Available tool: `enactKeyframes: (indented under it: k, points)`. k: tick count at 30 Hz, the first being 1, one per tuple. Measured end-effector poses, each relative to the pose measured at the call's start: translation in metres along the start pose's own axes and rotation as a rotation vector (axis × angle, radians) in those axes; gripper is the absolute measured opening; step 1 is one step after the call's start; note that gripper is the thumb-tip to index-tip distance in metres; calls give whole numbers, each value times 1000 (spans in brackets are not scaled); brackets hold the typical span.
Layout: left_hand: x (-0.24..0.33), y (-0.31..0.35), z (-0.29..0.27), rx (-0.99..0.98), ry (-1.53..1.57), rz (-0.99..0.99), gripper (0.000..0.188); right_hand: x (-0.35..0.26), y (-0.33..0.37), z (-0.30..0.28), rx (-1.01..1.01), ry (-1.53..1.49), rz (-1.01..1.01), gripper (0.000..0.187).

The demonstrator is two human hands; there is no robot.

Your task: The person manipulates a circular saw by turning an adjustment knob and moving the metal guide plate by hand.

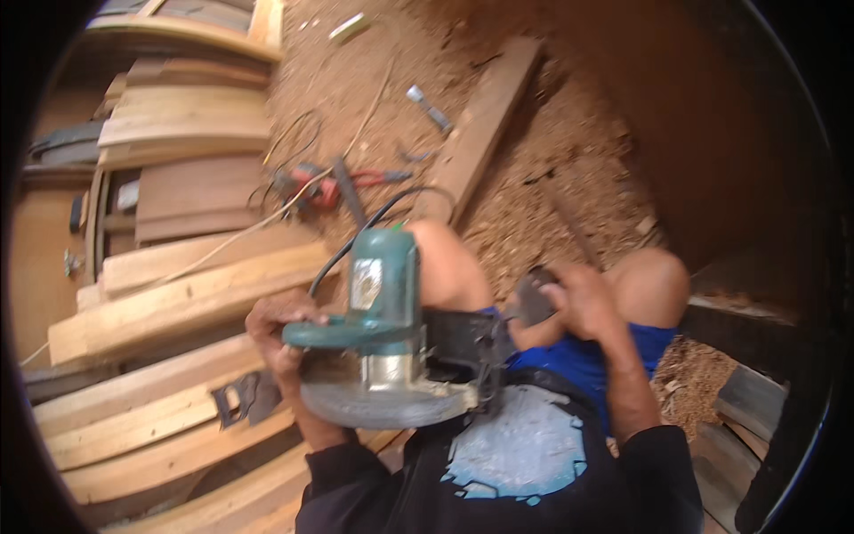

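My left hand [283, 327] is closed round the handle of a teal power saw [387, 285], which looks like a circular saw. Its rounded metal guard [382, 400] faces my body, and a dark base plate [458, 351] sticks out at its right side. A black cord [363, 233] runs from the saw toward the ground. Over my right thigh, my right hand [583, 303] is closed on a dark, rounded, flattish piece [535, 298] whose kind I cannot make out. The saw and the dark piece are apart.
Stacked boards [187, 294] fill the left side, with a handsaw [247, 399] lying on them. Ahead on sawdust-covered ground lie a wooden beam [489, 125], a chisel-like tool [430, 109] and a red power tool [316, 187] with cords. A dark brown panel [712, 133] stands at right.
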State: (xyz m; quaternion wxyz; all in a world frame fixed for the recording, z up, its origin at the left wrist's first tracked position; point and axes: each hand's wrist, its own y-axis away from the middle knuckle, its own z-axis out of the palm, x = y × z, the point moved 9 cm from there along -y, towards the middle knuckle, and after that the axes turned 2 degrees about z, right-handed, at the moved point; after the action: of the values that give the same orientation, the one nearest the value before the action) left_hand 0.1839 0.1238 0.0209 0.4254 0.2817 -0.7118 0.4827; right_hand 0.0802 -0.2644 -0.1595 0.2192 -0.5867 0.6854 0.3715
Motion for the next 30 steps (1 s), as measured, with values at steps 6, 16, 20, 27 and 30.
enactKeyframes:
  k: [6, 16, 20, 27, 30]
  points:
    - [-31, -11, 11, -62, 46, -67, 50, 14, -15, 37, -233, 248, 47, 31]
    - [-16, -98, 131, -627, -414, 57, 36, 2, -14, -22, 49, -324, -53, 33]
    - [-1, -114, 206, -801, -203, 205, 33, -59, 16, -105, 246, -516, -151, 39]
    - [-14, -123, 270, -852, -132, 198, 28, -149, 29, -134, 206, -91, -369, 49]
    - [-14, -123, 272, -826, -136, 170, 34, -144, 28, -135, 215, 55, -313, 44]
